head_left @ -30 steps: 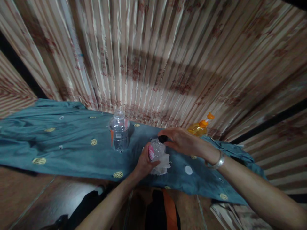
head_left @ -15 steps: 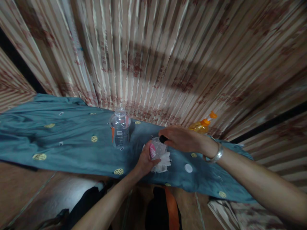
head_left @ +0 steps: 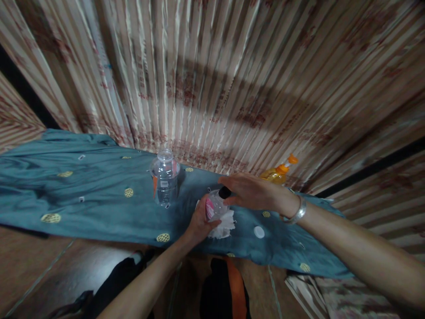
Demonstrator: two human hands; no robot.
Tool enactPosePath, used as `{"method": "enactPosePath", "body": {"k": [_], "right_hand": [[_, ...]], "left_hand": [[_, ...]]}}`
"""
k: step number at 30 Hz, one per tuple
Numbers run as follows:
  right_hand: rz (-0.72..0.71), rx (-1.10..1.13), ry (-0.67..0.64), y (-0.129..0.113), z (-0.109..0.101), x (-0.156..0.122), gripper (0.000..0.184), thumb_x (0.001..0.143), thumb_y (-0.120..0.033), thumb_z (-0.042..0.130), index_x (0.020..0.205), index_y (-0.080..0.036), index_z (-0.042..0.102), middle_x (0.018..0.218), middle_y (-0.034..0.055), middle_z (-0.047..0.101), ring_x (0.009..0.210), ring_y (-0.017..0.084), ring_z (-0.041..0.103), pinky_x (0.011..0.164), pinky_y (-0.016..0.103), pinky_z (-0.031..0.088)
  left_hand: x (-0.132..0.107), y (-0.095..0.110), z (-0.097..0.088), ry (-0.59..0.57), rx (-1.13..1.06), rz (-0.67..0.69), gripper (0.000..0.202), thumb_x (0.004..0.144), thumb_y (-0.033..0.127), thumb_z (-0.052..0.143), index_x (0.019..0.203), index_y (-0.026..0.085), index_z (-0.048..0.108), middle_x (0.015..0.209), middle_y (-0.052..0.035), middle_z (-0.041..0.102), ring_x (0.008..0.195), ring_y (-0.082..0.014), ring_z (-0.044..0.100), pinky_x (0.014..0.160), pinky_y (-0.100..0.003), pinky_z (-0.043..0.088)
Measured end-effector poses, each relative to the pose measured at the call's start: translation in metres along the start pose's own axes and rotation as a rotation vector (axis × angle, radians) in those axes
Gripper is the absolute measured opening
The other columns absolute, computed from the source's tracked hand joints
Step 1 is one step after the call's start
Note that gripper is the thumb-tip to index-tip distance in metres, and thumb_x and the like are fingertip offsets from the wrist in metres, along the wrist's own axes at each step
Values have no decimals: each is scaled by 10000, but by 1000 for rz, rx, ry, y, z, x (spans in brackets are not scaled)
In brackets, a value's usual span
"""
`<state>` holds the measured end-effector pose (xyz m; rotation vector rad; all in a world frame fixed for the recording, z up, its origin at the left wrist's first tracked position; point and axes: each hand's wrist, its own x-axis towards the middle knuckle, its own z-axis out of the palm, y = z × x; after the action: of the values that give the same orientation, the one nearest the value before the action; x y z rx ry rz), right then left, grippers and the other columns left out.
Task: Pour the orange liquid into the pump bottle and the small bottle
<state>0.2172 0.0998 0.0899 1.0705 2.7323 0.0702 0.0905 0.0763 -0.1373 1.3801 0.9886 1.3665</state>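
My left hand [head_left: 202,219] is wrapped round a small clear bottle [head_left: 217,208] with a pink-and-white label. The bottle leans slightly and has a black cap [head_left: 225,192]. From the right, my right hand [head_left: 247,190] reaches over with its thumb and fingers on either side of that cap. Crumpled white tissue [head_left: 226,226] lies under and beside the bottle. To the left of my hands stands a larger clear plastic bottle [head_left: 164,184], uncapped, with an orange and pink label. A white round lid [head_left: 259,232] rests on the cloth below my right wrist.
A teal patterned cloth [head_left: 99,190] covers the long narrow table. Behind my right hand is a yellow bottle with an orange pump top [head_left: 277,174], partly hidden by the hand. A pleated striped curtain [head_left: 199,88] hangs directly behind the table.
The fingers of my right hand have loosened a little and shifted around the black cap. My left hand keeps its hold on the small bottle. The whole view has moved slightly.
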Motion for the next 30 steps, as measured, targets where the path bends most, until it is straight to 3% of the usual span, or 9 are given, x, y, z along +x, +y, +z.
{"method": "enactPosePath", "body": {"k": [6, 12, 21, 26, 30], "right_hand": [[-83, 8, -117, -2, -10, 0, 156, 873, -103, 582, 1027, -105, 608, 989, 106, 690, 946, 233, 649, 859, 342, 477], [-92, -99, -70, -5, -11, -1, 133, 899, -126, 568, 1017, -111, 629, 947, 102, 704, 899, 222, 662, 829, 308, 489], [-28, -255, -136, -12, -14, 3, 237, 963, -291, 529, 935, -110, 679, 892, 115, 728, 850, 235, 699, 750, 308, 521], [-12, -261, -49, -12, -7, 2, 318, 990, -360, 467, 909, -123, 663, 807, 96, 728, 762, 222, 704, 643, 284, 498], [-44, -231, -40, -8, 0, 2, 204, 957, -314, 535, 946, -135, 631, 854, 89, 720, 805, 223, 695, 680, 296, 506]], "left_hand": [[0, -5, 0, -8, 2, 2, 907, 573, 214, 834, 1371, 233, 404, 1306, -101, 548, 1257, -338, 471, 1093, -562, 299], [-1, -3, 0, -10, 7, 10, 889, 583, 220, 826, 1370, 211, 411, 1305, -117, 549, 1237, -336, 486, 1092, -541, 305], [-1, 2, -1, -15, 18, -8, 898, 579, 204, 822, 1371, 185, 398, 1302, -129, 551, 1225, -327, 496, 1084, -521, 317], [-2, 1, -2, -15, -4, -13, 906, 576, 234, 834, 1375, 211, 409, 1313, -121, 548, 1253, -342, 475, 1106, -541, 282], [-2, 2, -2, -17, -35, -12, 903, 579, 242, 830, 1381, 219, 415, 1305, -112, 555, 1249, -339, 481, 1112, -545, 278]]}}
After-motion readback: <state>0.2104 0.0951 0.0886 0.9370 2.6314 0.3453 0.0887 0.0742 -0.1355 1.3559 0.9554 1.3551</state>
